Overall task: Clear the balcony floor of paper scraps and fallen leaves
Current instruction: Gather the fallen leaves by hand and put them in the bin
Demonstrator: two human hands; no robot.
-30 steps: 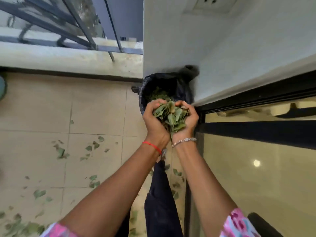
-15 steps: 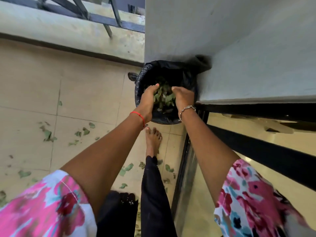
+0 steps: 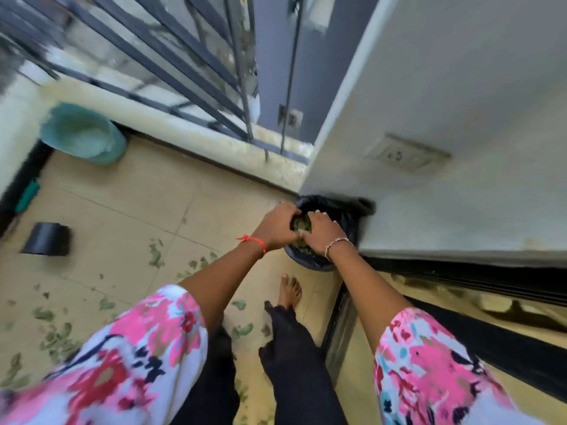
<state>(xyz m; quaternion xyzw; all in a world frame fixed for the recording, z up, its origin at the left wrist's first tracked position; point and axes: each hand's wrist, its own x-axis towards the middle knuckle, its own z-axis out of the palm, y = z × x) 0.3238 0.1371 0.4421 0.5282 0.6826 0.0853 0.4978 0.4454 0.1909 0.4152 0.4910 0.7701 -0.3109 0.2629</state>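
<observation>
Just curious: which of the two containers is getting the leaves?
The black-lined bin in the corner, with leaves inside; the teal bucket stands apart by the ledge.

L hand (image 3: 276,223) & R hand (image 3: 322,231) no longer cup leaves (image 3: 299,224) above bin (image 3: 310,262): now palms down over its mouth at frame centre, leaves inside. View tilts up; teal bucket (image 3: 82,133) now shows upper left.
</observation>
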